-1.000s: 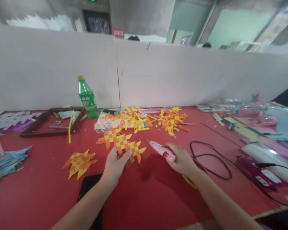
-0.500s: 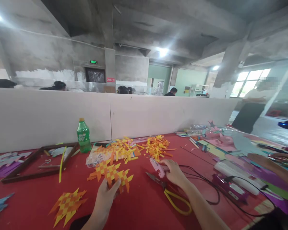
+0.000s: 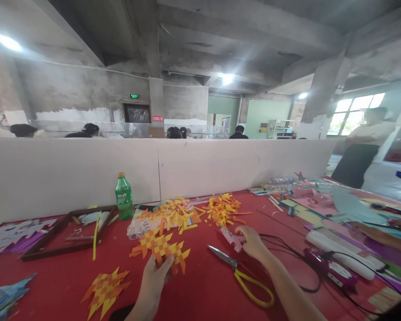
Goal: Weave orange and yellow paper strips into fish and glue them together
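Observation:
In the head view, my left hand (image 3: 154, 277) pinches a woven paper fish (image 3: 167, 250) in orange and yellow between thumb and fingers. Another woven fish (image 3: 143, 245) lies just behind it. My right hand (image 3: 253, 243) closes round the end of a pink glue gun (image 3: 233, 240), whose black cord trails off to the right. Below it are scissors (image 3: 235, 267) with yellow handles, blades pointing up and left. One more orange-and-yellow woven fish (image 3: 106, 292) rests on the red table, left of my left wrist.
Piles of orange and yellow paper strips (image 3: 222, 209) lie behind my hands. A green bottle (image 3: 124, 198) and a brown frame (image 3: 36, 255) stand at the left. A purple power strip (image 3: 336, 269) and another person's hand (image 3: 364, 232) are at the right. A white partition (image 3: 220, 165) closes off the back.
My right hand and the glue gun have shifted slightly right, and the glue gun has turned a little. My left hand still holds the paper fish. The whole view has shifted somewhat.

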Tool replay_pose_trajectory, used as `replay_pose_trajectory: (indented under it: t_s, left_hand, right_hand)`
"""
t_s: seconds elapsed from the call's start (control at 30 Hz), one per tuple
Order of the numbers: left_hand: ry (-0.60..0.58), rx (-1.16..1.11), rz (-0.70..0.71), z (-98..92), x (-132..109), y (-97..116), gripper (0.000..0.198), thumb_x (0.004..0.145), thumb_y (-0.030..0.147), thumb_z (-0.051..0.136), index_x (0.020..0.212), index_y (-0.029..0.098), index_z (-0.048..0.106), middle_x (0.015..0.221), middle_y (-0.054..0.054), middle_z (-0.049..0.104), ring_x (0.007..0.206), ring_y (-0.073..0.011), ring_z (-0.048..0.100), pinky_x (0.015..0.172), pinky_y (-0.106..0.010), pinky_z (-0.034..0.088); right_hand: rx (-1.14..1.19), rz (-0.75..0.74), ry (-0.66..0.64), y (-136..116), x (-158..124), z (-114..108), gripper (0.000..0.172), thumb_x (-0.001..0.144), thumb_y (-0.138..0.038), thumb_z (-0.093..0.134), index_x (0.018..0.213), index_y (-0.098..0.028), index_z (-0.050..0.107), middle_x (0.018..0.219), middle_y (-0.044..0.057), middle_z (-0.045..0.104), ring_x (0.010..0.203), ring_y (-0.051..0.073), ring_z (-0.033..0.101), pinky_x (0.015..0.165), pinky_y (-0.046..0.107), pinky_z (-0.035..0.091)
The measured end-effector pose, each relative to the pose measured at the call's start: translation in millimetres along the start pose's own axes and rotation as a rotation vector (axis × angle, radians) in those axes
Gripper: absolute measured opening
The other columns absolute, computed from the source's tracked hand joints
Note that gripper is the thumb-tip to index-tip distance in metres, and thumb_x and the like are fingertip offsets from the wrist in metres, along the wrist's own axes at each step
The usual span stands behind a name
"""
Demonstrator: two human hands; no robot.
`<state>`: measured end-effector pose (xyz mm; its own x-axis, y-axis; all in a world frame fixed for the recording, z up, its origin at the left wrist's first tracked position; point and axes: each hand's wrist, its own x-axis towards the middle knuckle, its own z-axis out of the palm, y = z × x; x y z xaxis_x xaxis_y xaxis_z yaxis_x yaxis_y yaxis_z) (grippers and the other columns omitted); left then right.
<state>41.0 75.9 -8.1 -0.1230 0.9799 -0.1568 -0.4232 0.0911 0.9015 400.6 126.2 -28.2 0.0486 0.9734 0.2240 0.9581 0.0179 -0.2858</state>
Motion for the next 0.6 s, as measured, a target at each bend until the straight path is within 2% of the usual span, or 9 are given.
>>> replay_pose_trajectory:
  t_s: [0.1, 0.2, 0.27, 0.33, 0.37, 0.4, 0.47, 0.6]
  left_hand:
    - [-0.016, 0.008, -0.009, -1.2, 0, 1, 0.053, 0.045, 0.037, 0.096, 0.081, 0.017, 0.062, 0.069, 0.000, 0.073, 0.062, -0.0200, 0.072, 0.059, -0.029, 0.058]
    - [-0.043, 0.017, -0.015, -3.3, 1, 0, 0.050, 0.050, 0.036, 0.096, 0.080, 0.017, 0.060, 0.069, 0.001, 0.071, 0.061, -0.0178, 0.070, 0.059, -0.028, 0.057]
    - [-0.048, 0.030, -0.026, -4.7, 3, -2, 0.042, 0.060, 0.034, 0.092, 0.082, 0.017, 0.061, 0.072, 0.002, 0.069, 0.063, -0.0159, 0.069, 0.062, -0.028, 0.057]
    - [-0.049, 0.060, -0.056, -5.4, 3, -4, 0.026, 0.080, 0.030, 0.079, 0.094, 0.015, 0.063, 0.083, 0.000, 0.069, 0.070, -0.0146, 0.068, 0.067, -0.029, 0.057]
    - [-0.057, 0.080, -0.077, -5.3, 3, -5, 0.021, 0.091, 0.030, 0.068, 0.104, 0.014, 0.064, 0.095, -0.004, 0.069, 0.077, -0.0156, 0.067, 0.070, -0.033, 0.058]
    - [-0.067, 0.101, -0.105, -5.0, 3, -5, 0.026, 0.095, 0.031, 0.063, 0.114, 0.014, 0.063, 0.107, -0.007, 0.067, 0.087, -0.0181, 0.067, 0.074, -0.036, 0.059]
    - [-0.091, 0.139, -0.162, -3.7, 2, -5, 0.033, 0.095, 0.033, 0.062, 0.124, 0.016, 0.060, 0.121, -0.010, 0.064, 0.100, -0.0227, 0.066, 0.083, -0.043, 0.058]
    - [-0.130, 0.182, -0.241, 0.2, -1, -4, 0.036, 0.095, 0.034, 0.062, 0.126, 0.017, 0.059, 0.126, -0.011, 0.062, 0.105, -0.0244, 0.065, 0.087, -0.045, 0.057]
  right_hand:
    - [0.029, -0.009, 0.019, 2, 1, 0, 0.035, 0.095, -0.037, 0.061, 0.124, -0.017, 0.059, 0.125, 0.009, 0.062, 0.107, 0.022, 0.064, 0.090, 0.044, 0.056]
    - [0.058, -0.027, 0.095, 3, 3, -4, 0.035, 0.095, -0.038, 0.061, 0.123, -0.017, 0.060, 0.123, 0.009, 0.063, 0.104, 0.021, 0.064, 0.088, 0.043, 0.056]
    - [0.079, -0.047, 0.186, -1, 2, -9, 0.028, 0.095, -0.034, 0.061, 0.116, -0.016, 0.063, 0.117, 0.008, 0.065, 0.103, 0.021, 0.064, 0.091, 0.044, 0.055]
    - [0.111, -0.084, 0.285, -13, -1, -16, 0.013, 0.094, -0.022, 0.056, 0.101, -0.016, 0.066, 0.106, 0.009, 0.066, 0.103, 0.024, 0.062, 0.096, 0.049, 0.050]
    - [0.135, -0.115, 0.326, -23, -2, -19, 0.017, 0.092, -0.015, 0.049, 0.096, -0.018, 0.066, 0.103, 0.011, 0.066, 0.104, 0.026, 0.061, 0.098, 0.052, 0.048]
    - [0.164, -0.159, 0.347, -36, -4, -23, 0.023, 0.090, -0.011, 0.044, 0.095, -0.019, 0.065, 0.101, 0.011, 0.066, 0.104, 0.027, 0.061, 0.098, 0.054, 0.047]
    - [0.236, -0.285, 0.335, -71, -8, -31, 0.025, 0.087, -0.011, 0.041, 0.095, -0.020, 0.064, 0.100, 0.010, 0.066, 0.103, 0.027, 0.061, 0.095, 0.052, 0.049]
    - [0.349, -0.587, 0.151, -168, -10, -50, 0.025, 0.086, -0.013, 0.046, 0.101, -0.020, 0.064, 0.102, 0.008, 0.068, 0.102, 0.022, 0.062, 0.094, 0.043, 0.049]
